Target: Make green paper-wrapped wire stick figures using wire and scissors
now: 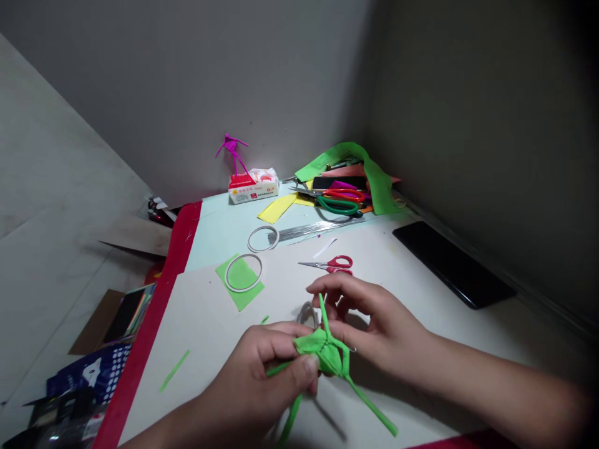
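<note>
1. Head view, the hands: left hand (255,374) at the near edge of the bench (210,340), grip closed on a green fabric bundle (328,352), thumb pressed on its side. Right hand (374,318) just beside it, fingers curled, grip closed on the top of the same bundle around an upright green strip.
2. Head view, the bundle: held between both hands above the bench, with green strips sticking out upward and downward.
3. Head view, near the hands: a wire ring (304,310) partly behind the right fingers; red-handled scissors (330,265) just beyond, lying flat; a loose green strip (174,370) well left.
4. Head view, farther along the bench: a white-wrapped wire ring (243,254) on a green square (250,298); a second ring (263,227) beside a bundle of silver wires (309,229).
5. Head view, back corner: a yellow paper strip (276,209), a tissue pack (253,186), a magenta wire figure (231,149), green-handled scissors (334,206), and a black phone (452,265) at the right.
</note>
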`<state>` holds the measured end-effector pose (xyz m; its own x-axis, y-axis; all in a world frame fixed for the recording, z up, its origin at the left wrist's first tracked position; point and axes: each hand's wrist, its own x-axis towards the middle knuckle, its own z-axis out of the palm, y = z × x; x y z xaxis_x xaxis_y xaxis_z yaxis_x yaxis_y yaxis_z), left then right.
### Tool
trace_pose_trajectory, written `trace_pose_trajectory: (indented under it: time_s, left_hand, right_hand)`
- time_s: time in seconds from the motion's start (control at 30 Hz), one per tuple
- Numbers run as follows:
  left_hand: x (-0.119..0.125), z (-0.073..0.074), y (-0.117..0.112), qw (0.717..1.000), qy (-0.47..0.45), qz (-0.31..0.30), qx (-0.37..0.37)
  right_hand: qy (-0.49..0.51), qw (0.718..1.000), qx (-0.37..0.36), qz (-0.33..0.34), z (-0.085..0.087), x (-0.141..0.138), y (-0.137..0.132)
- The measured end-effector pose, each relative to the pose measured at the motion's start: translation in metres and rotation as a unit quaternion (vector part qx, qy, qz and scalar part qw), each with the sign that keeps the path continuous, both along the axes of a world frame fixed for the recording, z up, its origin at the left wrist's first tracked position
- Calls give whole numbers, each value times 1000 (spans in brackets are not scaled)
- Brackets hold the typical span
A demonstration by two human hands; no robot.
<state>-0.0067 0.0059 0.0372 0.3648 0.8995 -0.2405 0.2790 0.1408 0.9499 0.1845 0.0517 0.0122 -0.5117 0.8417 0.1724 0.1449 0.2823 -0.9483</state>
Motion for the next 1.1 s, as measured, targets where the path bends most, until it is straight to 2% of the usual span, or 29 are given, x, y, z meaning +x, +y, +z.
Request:
trace_pose_trajectory:
  time_s: [0.13,0.33,0.53,0.67,0.8,0.87,0.93,1.03,1.1]
  left_hand:
    - [0,0,0,1000,-4,-12,-9]
    - [1,-3,-2,999,-12,-8,-40]
    - [1,-5,-3,995,-7,16,-94]
    - [3,-1,-5,988,-32,62,-136]
    - [6,3,-5,977,-114,87,-159]
    - [7,3,-5,972,-146,87,-160]
    - [8,3,-5,966,-172,93,-167]
    - [8,4,-8,950,-206,92,-215]
    - [7,5,-12,938,-207,73,-267]
  right_hand:
    - [-20,994,79,74,6,6,3]
    - [-50,976,188,97,10,11,6]
    - [-74,972,186,124,8,12,7]
    - [-75,978,167,103,5,7,2]
    - [-24,992,102,64,-3,-4,-6]
    - [15,998,40,42,-8,-9,-11]
    - [67,996,-53,37,-12,-12,-12]
    - [164,958,-233,34,-15,-12,-4]
    - [223,922,-317,-7,-14,-9,7]
